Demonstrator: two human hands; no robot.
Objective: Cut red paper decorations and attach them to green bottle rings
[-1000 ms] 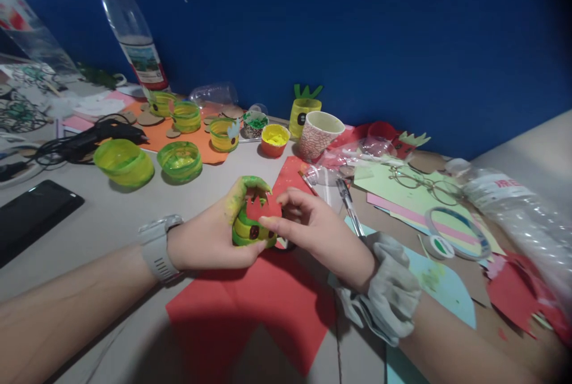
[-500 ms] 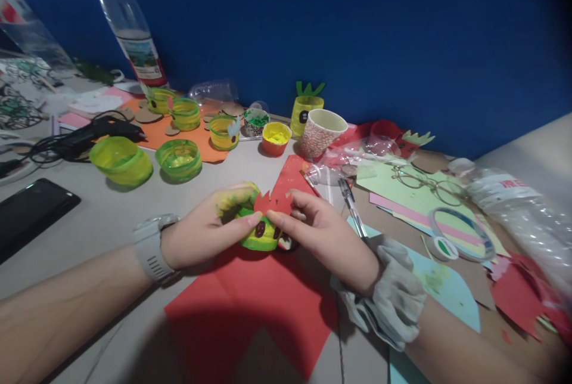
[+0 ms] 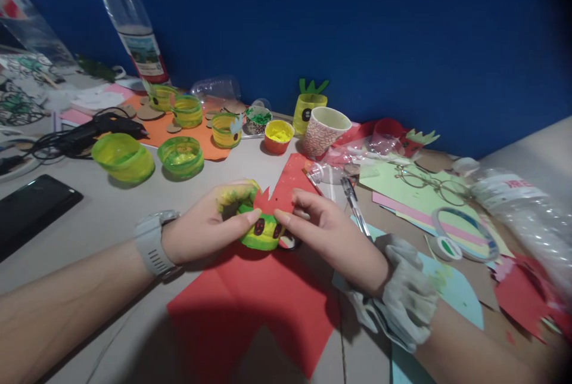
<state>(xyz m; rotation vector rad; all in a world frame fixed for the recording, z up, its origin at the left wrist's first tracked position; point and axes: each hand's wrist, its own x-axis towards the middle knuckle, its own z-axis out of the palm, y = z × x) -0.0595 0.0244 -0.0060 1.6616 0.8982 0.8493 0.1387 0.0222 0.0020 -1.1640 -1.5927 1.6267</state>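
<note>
A small yellow-green painted cup [image 3: 263, 240] with dark oval eyes is held above a large red paper sheet [image 3: 250, 300]. My left hand [image 3: 218, 220] wraps round its left side, thumb on the front near the rim, with green and yellow paint on the fingers. A jagged red paper piece [image 3: 264, 200] stands at the cup's rim by the left thumb. Close to the cup's right side is my right hand [image 3: 324, 226], its thumb at the rim and its fingers curled; whether it pinches anything is hard to make out.
Painted bowls [image 3: 181, 157] and a black phone [image 3: 38, 211] lie to the left. A yellow paint cup [image 3: 278, 136] and a patterned paper cup [image 3: 326, 130] stand behind. Pens [image 3: 355, 208], glasses [image 3: 431, 184], tape [image 3: 465, 235] and coloured papers are on the right.
My right hand has shifted slightly right, off the red piece's right side, and more of the cup's front shows. My left hand keeps its hold. The view has moved slightly.
</note>
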